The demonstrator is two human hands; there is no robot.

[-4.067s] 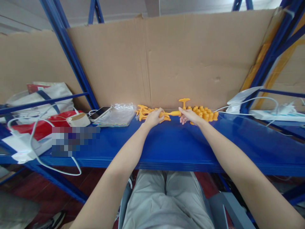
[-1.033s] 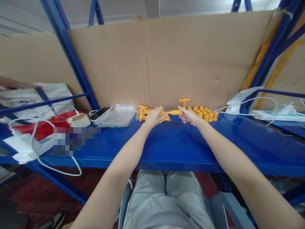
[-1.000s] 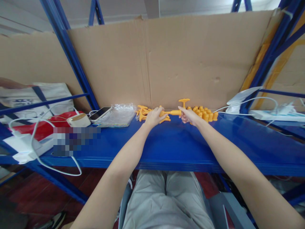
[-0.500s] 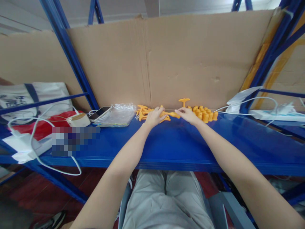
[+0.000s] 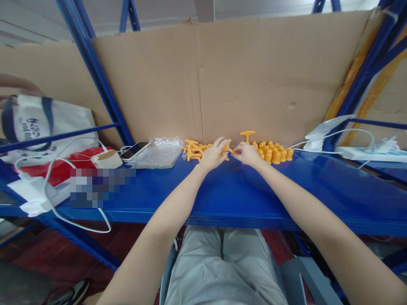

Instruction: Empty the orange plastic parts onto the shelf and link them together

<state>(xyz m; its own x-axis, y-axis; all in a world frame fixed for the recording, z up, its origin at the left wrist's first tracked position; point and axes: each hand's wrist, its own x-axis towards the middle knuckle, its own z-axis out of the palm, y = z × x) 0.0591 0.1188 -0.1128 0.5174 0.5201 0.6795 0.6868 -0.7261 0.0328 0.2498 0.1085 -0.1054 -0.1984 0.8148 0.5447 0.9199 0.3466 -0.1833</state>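
Note:
My left hand (image 5: 212, 156) curls its thumb and fingers around a yellow-orange T-shaped plastic piece (image 5: 227, 147) at the back of the blue shelf. Close beside it on the right, my right hand (image 5: 249, 154) has its fingers pinched at the narrow end of that piece; whatever else lies in the fingertips is hidden. Left of my left hand is a heap of similar orange T-shaped pieces (image 5: 192, 149). Another T-shaped piece (image 5: 247, 135) stands upright behind my right hand. To the right, several orange cylindrical caps (image 5: 275, 154) stand grouped together.
A cardboard sheet (image 5: 241, 76) closes off the back of the blue shelf (image 5: 241, 195). Clear plastic bags (image 5: 162, 153), a phone (image 5: 136, 149), a white charger (image 5: 107, 159) and cables lie left. Another person's arm (image 5: 20, 81) is above a white bag (image 5: 60, 123).
My left hand has shifted right, closer to my right hand, and its fingers have lifted and spread somewhat. At the far left, the white bag stands higher and a person's arm has appeared.

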